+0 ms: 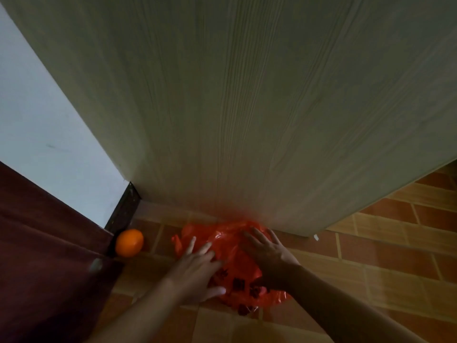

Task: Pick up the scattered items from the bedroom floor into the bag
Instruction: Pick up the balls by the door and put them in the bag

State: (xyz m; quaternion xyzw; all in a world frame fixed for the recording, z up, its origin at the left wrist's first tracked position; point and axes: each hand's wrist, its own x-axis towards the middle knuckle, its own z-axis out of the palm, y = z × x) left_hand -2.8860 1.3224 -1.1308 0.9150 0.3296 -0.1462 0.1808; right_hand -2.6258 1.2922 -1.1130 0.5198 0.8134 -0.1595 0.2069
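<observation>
At far left: dark maroon fabric drape (42, 243) covering the lower-left corner, pale white wall (37, 115) above it. Just right of the drape's edge: round, smooth-skinned orange fruit (129, 242), resting on the brown brick-patterned tile floor (385, 256) at the foot of a dark corner strip (123, 209), outside the bag and well apart from both hands. Centre: crumpled, glossy red-orange thin plastic bag (235, 248) with dark red printed marks on its near part, lying flat on the floor against the base of a tall pale wood-grain panel (247, 95). Contents of the bag not discernible; mouth of the bag not visible. Left hand (197, 273) laid on the bag's left portion, fingers straight and spread, thumb extended along the near edge, gripping nothing. Right hand (269, 256) laid on the bag's right portion, fingers straight and fanned toward the panel, likewise gripping nothing. Bag plastic showing between the two hands and beneath both sets of fingers. Small white scrap (315, 237) on the floor at the panel's right corner.
</observation>
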